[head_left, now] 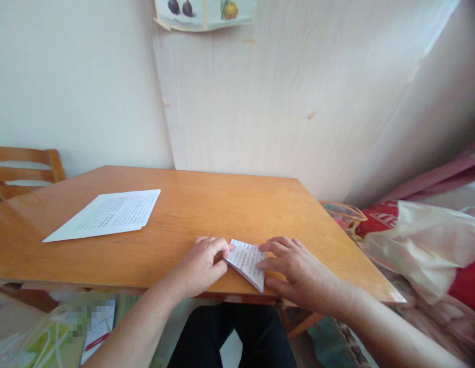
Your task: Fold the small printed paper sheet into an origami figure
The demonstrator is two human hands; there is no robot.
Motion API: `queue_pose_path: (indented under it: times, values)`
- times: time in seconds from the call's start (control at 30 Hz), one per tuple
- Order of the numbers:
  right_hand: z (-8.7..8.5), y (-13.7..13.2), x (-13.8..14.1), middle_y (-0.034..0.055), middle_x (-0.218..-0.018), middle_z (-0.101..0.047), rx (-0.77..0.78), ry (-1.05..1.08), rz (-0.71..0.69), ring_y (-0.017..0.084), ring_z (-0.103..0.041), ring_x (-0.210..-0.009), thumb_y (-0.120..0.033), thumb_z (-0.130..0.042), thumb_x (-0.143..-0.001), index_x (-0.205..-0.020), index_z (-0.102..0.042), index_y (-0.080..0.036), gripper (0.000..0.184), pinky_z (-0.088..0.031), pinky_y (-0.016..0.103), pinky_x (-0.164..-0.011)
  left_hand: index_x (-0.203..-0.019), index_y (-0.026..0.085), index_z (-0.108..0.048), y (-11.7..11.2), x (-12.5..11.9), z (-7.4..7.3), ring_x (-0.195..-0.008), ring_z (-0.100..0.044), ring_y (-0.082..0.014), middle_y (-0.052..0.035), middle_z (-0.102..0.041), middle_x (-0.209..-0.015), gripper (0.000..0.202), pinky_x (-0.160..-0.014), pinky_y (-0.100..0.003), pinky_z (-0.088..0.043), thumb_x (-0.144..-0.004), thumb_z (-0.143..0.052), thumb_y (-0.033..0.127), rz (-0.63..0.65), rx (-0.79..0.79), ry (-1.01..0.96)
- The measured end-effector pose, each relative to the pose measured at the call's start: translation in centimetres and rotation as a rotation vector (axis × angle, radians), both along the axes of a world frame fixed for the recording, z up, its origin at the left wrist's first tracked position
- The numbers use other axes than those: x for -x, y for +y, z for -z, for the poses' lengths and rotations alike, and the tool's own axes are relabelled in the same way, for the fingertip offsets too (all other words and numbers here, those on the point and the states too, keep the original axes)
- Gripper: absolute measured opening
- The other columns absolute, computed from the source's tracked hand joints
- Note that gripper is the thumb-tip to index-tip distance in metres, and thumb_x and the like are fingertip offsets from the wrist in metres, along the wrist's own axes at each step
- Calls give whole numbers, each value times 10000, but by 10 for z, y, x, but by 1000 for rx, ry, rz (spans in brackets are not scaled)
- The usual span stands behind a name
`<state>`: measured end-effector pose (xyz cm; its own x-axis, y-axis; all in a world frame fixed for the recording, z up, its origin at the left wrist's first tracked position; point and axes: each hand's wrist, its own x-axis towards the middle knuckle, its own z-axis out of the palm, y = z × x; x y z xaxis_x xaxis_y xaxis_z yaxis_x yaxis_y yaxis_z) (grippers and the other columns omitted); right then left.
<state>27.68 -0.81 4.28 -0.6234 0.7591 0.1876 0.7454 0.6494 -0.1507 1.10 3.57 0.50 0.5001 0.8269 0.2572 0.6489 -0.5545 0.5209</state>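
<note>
- While the left hand (pixel 205 266) bends in at the lower centre of the frame, its grip is closed, thumb and forefinger pinching the left corner of a small, folded white paper piece covered in rows of dark print (pixel 247 257).
- That folded piece lies at the near edge of a glossy orange-brown wooden table (pixel 222 204), its thick layered edge slanting to a point toward the bottom of the frame.
- The right hand (pixel 294 268), right of the lower centre, has its grip spread: two fingertips touch the folded piece along its right side, and the thumb sits low, beside the point; whether the thumb touches it, I cannot tell.
- Left of centre, well apart from both hands, white printed sheets (pixel 113 212) lie flat on the table.
- At the left edge of the frame stands a slatted orange-brown wooden chair (pixel 23 166).
- At the top centre, a paper fruit picture (pixel 207 14) hangs on the pale wall (pixel 237 102).
- At the right, a shiny cream-coloured bag (pixel 425 245) lies against red material (pixel 379 217).
</note>
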Motion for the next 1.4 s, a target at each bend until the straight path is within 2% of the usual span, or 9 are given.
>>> queue_pose_path:
  times: [0.1, 0.23, 0.4, 0.57, 0.8, 0.97, 1.13, 1.23, 1.4]
  values:
    - [-1, 1, 2, 48, -1244, -667, 9, -38, -20, 293, -540, -1181, -313, -650, -929, -1002, -729, -265, 118, -383, 463, -974, -820, 227, -567, 0, 2, -2, -930, -593, -216, -14, -651, -933, 53, -854, -357, -468, -827, -561, 175, 2, 17, -2]
    - [6, 2, 2, 40, -1008, -714, 51, -52, -83, 214, -620, -947, -312, -582, -983, -941, -685, -223, 142, -407, 369, -855, -870, 236, -616, -1, 6, -3, -952, -572, -231, -14, -637, -901, 61, -891, -375, -455, -834, -579, 204, 51, -9, 42]
    - [19, 5, -1, 36, -922, -703, -13, -73, -145, 195, -597, -844, -256, -526, -1002, -899, -651, -216, 166, -399, 339, -767, -956, 250, -654, -2, 9, -4, -985, -559, -241, -14, -651, -931, 128, -970, -405, -416, -833, -622, 237, 114, -22, 58]
    - [25, 5, -2, 45, -923, -703, -65, -19, -177, 197, -584, -850, -206, -523, -992, -914, -663, -215, 160, -416, 334, -766, -956, 250, -663, -3, 9, -5, -936, -562, -222, -5, -645, -895, 113, -978, -405, -407, -860, -604, 240, 145, -12, 54]
    - [21, 7, -2, 69, -938, -704, -84, 91, -219, 192, -601, -852, -224, -496, -1012, -987, -707, -205, 214, -457, 327, -764, -1011, 237, -659, -6, 9, -12, -860, -545, -198, 17, -626, -843, 166, -989, -408, -381, -873, -636, 325, 138, 24, 94]
    - [16, 8, -1, 68, -954, -700, -61, 161, -204, 186, -606, -880, -260, -501, -1021, -1013, -711, -205, 217, -471, 322, -800, -1005, 235, -652, -5, 8, -10, -871, -544, -205, 20, -619, -824, 213, -982, -403, -380, -880, -645, 407, 126, 32, 84]
    - [14, 11, 4, 62, -929, -696, -71, 184, -141, 191, -594, -873, -246, -501, -1014, -957, -692, -186, 208, -459, 330, -797, -908, 225, -615, -6, 9, -7, -923, -539, -237, -18, -623, -897, 288, -837, -352, -443, -834, -677, 496, 69, 20, 44]
    - [16, 12, 7, 48, -878, -688, -71, 173, -129, 187, -588, -838, -248, -514, -1006, -916, -682, -190, 199, -448, 329, -775, -955, 234, -609, -8, 9, -7, -954, -545, -243, -30, -632, -955, 294, -824, -353, -454, -864, -642, 511, 28, 22, 16]
    - [21, 14, 10, 52, -870, -683, -77, 221, -43, 195, -589, -852, -249, -519, -1001, -964, -689, -189, 184, -446, 325, -767, -1112, 259, -610, -10, 6, -9, -1082, -550, -256, -38, -644, -1105, 337, -914, -385, -451, -878, -644, 499, 30, 52, -35]
